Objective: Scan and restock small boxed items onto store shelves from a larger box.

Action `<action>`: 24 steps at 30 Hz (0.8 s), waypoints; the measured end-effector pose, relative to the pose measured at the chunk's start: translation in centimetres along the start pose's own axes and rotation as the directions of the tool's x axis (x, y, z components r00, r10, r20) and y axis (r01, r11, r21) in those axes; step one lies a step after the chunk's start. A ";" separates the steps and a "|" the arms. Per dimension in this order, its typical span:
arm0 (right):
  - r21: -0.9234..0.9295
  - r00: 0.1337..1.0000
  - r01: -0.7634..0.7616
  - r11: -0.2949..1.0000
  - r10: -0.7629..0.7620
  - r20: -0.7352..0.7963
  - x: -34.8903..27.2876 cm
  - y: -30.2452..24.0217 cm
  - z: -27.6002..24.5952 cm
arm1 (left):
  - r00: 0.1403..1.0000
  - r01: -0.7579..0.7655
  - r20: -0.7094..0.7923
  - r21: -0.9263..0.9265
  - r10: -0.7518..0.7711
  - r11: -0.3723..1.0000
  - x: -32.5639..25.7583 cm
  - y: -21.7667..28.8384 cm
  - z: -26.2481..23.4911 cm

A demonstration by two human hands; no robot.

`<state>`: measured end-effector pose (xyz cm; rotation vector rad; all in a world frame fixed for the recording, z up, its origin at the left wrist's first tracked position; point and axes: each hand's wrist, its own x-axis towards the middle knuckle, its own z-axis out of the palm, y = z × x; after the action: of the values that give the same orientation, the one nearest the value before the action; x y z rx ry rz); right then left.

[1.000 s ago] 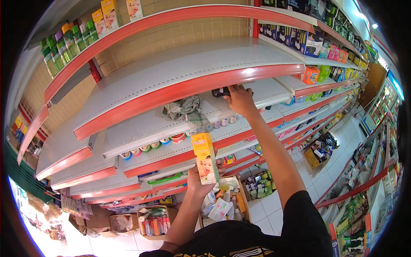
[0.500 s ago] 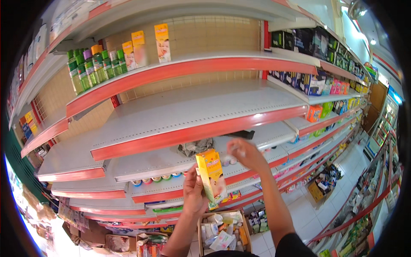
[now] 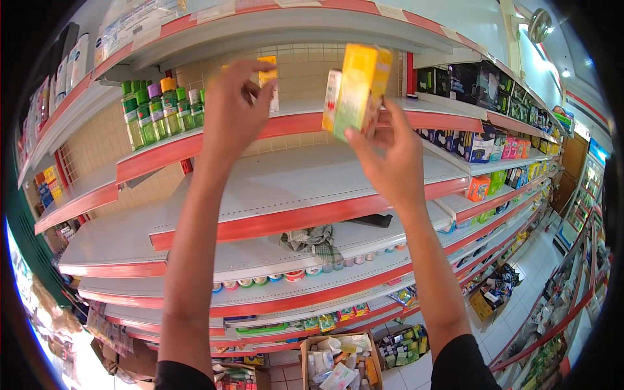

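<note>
My right hand (image 3: pixel 390 159) is shut on a tall yellow and green carton (image 3: pixel 357 88), held up tilted in front of the upper shelf (image 3: pixel 299 123). My left hand (image 3: pixel 233 110) is raised beside it, fingers spread, at a yellow box (image 3: pixel 269 71) standing on that same shelf. Whether it grips this box is not clear. Green bottles with coloured caps (image 3: pixel 159 110) stand in a row to the left of my left hand.
White shelves with red edges run across the view. A crumpled cloth (image 3: pixel 311 239) and a dark flat object (image 3: pixel 370 221) lie on a lower shelf, above a row of small round tins (image 3: pixel 292 275). Open cardboard boxes of goods (image 3: pixel 338 364) stand on the tiled floor.
The carton has passed from my left hand to my right. Both hands have risen from the lower shelves to the upper shelf, and the view has tilted upward.
</note>
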<state>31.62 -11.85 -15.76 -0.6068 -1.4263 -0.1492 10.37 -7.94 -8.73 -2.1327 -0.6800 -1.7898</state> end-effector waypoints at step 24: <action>-0.538 0.928 0.019 0.843 0.186 0.324 9.4 3.6 10.7 | 0.974 0.034 0.204 0.303 -0.099 0.952 7.7 -3.2 -7.0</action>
<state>25.34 -1.27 -7.65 -1.2105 -1.7253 -0.3887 3.71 -7.32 -0.10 -2.1324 -1.0175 -1.3882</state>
